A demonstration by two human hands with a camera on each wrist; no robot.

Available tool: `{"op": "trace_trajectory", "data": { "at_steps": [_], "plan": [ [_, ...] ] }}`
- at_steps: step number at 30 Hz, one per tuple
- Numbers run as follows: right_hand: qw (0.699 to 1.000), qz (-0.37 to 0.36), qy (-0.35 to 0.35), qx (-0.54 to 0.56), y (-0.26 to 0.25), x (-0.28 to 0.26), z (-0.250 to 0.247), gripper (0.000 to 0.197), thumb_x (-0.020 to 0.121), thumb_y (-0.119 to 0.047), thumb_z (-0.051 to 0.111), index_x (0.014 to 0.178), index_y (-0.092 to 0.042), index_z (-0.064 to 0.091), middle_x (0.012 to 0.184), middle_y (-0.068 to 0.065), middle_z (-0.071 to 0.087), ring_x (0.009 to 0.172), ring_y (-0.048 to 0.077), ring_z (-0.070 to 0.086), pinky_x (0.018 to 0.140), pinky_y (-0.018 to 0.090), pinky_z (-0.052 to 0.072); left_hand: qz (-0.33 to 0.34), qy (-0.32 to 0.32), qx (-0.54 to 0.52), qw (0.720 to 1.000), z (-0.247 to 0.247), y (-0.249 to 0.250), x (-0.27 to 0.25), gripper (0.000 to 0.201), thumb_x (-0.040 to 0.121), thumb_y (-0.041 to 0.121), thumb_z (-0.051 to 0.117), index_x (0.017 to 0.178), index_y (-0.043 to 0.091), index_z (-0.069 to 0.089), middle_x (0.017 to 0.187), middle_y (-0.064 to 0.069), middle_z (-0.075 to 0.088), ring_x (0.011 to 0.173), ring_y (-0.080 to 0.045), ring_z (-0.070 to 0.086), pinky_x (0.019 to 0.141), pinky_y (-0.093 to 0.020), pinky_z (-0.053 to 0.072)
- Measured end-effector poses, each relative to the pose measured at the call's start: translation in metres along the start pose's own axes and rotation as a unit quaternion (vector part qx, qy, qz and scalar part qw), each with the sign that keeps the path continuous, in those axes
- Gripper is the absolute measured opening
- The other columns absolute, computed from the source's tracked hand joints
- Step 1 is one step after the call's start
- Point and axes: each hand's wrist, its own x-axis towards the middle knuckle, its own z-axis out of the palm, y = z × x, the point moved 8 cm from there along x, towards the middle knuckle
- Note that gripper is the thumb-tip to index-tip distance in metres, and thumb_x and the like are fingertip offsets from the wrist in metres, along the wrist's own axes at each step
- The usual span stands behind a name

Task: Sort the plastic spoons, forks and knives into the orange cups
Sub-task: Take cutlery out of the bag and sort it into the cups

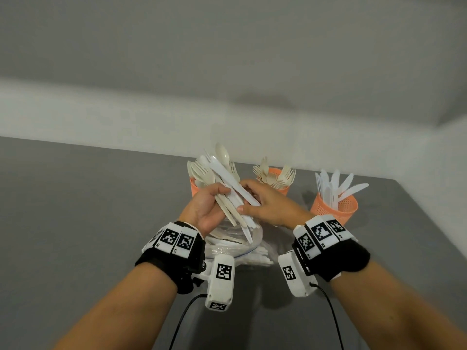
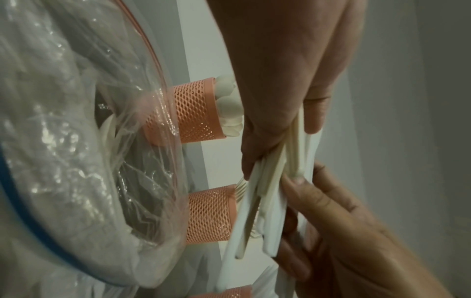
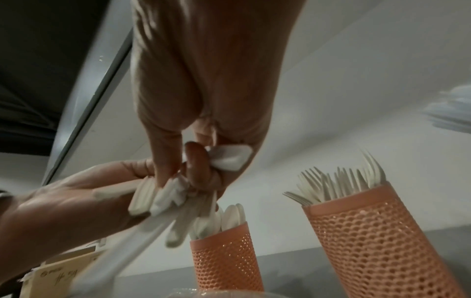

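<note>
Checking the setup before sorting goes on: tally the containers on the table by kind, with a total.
Orange cups: 3, holding spoons, forks and knives.
Clear plastic bags: 1, lying under the hands.
Total: 4 containers.

A flat, matte grey tabletop (image 1: 75, 210) fills the lower part of the head view and ends at a straight far edge. Behind it rises a plain, pale grey-white wall (image 1: 227, 59), evenly and softly lit, with a darker grey band (image 1: 452, 72) at the upper right corner.
</note>
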Motion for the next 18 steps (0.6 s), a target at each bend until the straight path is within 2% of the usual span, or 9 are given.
{"op": "trace_trajectory", "data": {
  "at_steps": [2,5,8,11,13,16,18],
  "plan": [
    [1.000,0.010,-0.006,0.008,0.001,0.000,0.001,0.043,0.085,-0.012,0.064,0.124,-0.012,0.047,0.105,0.002,0.059,0.097,0.019,0.058,0.087,0.032,0.048,0.001,0.002,0.001,1.000,-0.002,-0.001,0.001,0.036,0.083,-0.004,0.031,0.114,-0.003,0.050,0.093,-0.020,0.068,0.083,-0.030,0.070,0.073,-0.039,0.059],
    [0.999,0.003,0.019,-0.048,-0.003,0.000,0.000,0.039,0.083,-0.015,0.064,0.119,-0.011,0.048,0.096,-0.002,0.055,0.083,0.014,0.053,0.069,0.018,0.041,-0.005,0.009,0.008,1.000,-0.003,-0.003,0.004,0.035,0.083,-0.006,0.031,0.108,-0.002,0.055,0.091,-0.019,0.069,0.081,-0.030,0.070,0.072,-0.040,0.059],
    [0.994,0.009,0.036,-0.108,-0.003,0.004,0.000,0.023,0.083,-0.018,0.061,0.099,-0.014,0.046,0.078,-0.005,0.048,0.067,0.009,0.046,0.055,0.018,0.032,0.001,0.007,0.018,1.000,0.001,-0.005,0.005,0.032,0.086,-0.008,0.031,0.102,-0.002,0.058,0.087,-0.018,0.070,0.078,-0.028,0.071,0.073,-0.040,0.058],
    [0.991,0.030,0.038,-0.123,0.002,0.007,-0.001,0.019,0.084,-0.018,0.057,0.092,-0.014,0.041,0.072,-0.007,0.043,0.063,0.009,0.043,0.053,0.021,0.030,0.016,0.006,0.024,1.000,0.005,-0.005,0.006,0.029,0.088,-0.009,0.033,0.101,-0.001,0.058,0.086,-0.016,0.070,0.078,-0.025,0.071,0.076,-0.037,0.057],
    [0.992,0.026,0.040,-0.116,0.004,0.006,0.000,0.018,0.085,-0.019,0.056,0.092,-0.014,0.041,0.075,-0.003,0.045,0.065,0.010,0.044,0.055,0.024,0.031,0.016,0.011,0.026,0.999,0.003,-0.006,0.008,0.031,0.086,-0.010,0.032,0.106,-0.001,0.055,0.093,-0.018,0.067,0.083,-0.027,0.069,0.079,-0.038,0.056],
    [0.993,0.026,0.035,-0.112,0.006,0.003,-0.002,0.027,0.087,-0.028,0.059,0.100,-0.008,0.047,0.090,0.004,0.049,0.076,0.017,0.049,0.062,0.026,0.038,-0.007,0.018,0.038,0.999,0.001,-0.010,0.010,0.034,0.085,-0.009,0.032,0.113,-0.005,0.051,0.103,-0.023,0.061,0.088,-0.032,0.066,0.079,-0.042,0.056],
    [0.992,0.040,0.025,-0.118,0.008,0.002,-0.004,0.033,0.088,-0.030,0.060,0.106,-0.004,0.048,0.092,0.007,0.052,0.080,0.020,0.051,0.064,0.027,0.039,-0.009,0.015,0.046,0.999,0.004,-0.011,0.010,0.033,0.085,-0.009,0.033,0.110,-0.005,0.053,0.102,-0.023,0.062,0.085,-0.031,0.067,0.079,-0.042,0.056]
  ]
}}
